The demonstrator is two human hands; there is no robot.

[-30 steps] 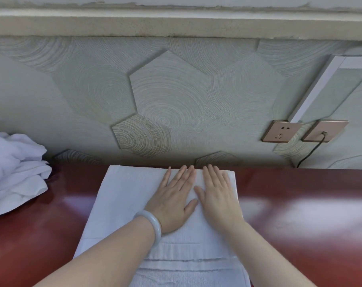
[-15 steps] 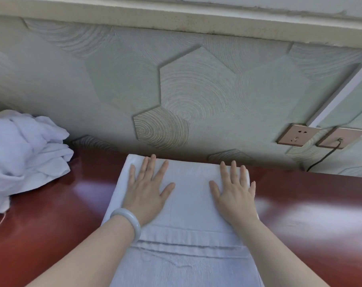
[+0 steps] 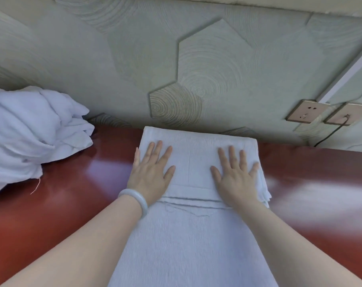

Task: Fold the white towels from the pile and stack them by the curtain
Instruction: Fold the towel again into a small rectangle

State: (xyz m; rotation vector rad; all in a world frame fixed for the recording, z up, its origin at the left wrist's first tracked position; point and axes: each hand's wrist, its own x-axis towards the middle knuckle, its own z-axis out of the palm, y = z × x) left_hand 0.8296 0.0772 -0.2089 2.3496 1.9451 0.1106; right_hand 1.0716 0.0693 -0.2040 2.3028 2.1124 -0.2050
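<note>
- Head view, background: a grey-green wall with raised hexagon panels and ring texture stands behind a glossy red-brown table.
- Head view, task item: a white towel lies flat on the table at centre, its far edge near the wall. A folded-over section covers the far part; its layered edges run crosswise just below the wrists. The lower layer extends toward the camera and leaves the frame at the bottom.
- Left hand: flat, fingers straight and spread, palm down on the left part of the folded section; the little finger lies at the towel's left edge. A pale bracelet sits on the wrist.
- Right hand: flat, fingers straight and spread, palm down on the right part of the folded section, near the right edge.
- The hands are apart, with bare towel between them.
- Surroundings: a crumpled pile of white towels rests on the table at left, apart from the flat towel. Two wall sockets sit at right; a black cable hangs from the far-right one.
</note>
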